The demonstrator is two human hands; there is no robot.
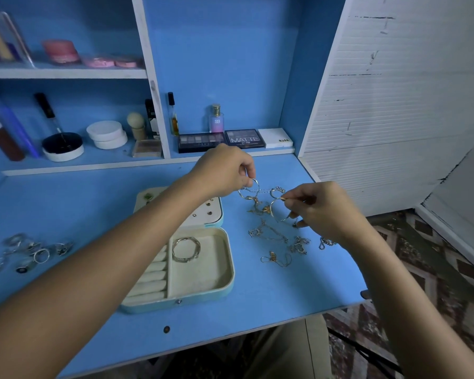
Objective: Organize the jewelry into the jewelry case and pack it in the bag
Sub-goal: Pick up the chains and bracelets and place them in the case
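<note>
Left hand (225, 170) pinching hoop earring (253, 183), right hand (323, 209) pinching gold earring (277, 203), palettes reading "MATTE" (244, 138), "NUDE" (276, 138)

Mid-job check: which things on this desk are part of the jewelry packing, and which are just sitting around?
Part of the job:
- open jewelry case, a bangle in its tray
- tangled chains and hoops on the desk
- hoop pinched by left hand
- hoop pinched by right hand
- rings at far left

Just lying about:
- eyeshadow palettes
- perfume bottle
- white jars
- makeup brush
</note>
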